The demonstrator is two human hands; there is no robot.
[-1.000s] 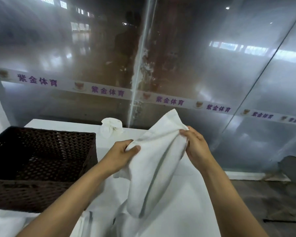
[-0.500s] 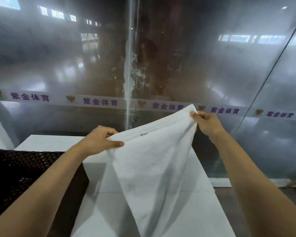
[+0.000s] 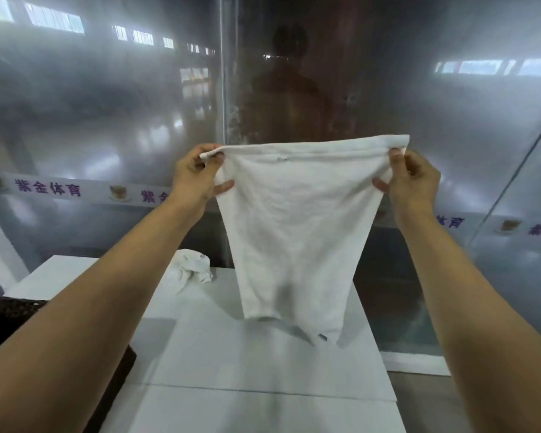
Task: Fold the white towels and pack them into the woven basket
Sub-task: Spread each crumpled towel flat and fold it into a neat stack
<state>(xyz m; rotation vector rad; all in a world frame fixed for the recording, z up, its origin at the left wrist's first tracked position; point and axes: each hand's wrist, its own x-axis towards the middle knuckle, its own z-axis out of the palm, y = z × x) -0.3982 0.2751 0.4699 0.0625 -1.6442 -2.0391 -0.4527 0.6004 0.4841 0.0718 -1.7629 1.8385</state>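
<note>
Fingers [image 3: 214, 156] of the left hand [image 3: 192, 179] and right hand [image 3: 414, 182] pinch the top corners of a towel [image 3: 294, 229], stretched mid-frame above the counter [image 3: 247, 354]. Another crumpled towel [image 3: 194, 267] lies behind; the basket [image 3: 10, 320] shows at lower left.

1 head-worn view, forward and slightly down, close over table [image 3: 263, 354]
</note>
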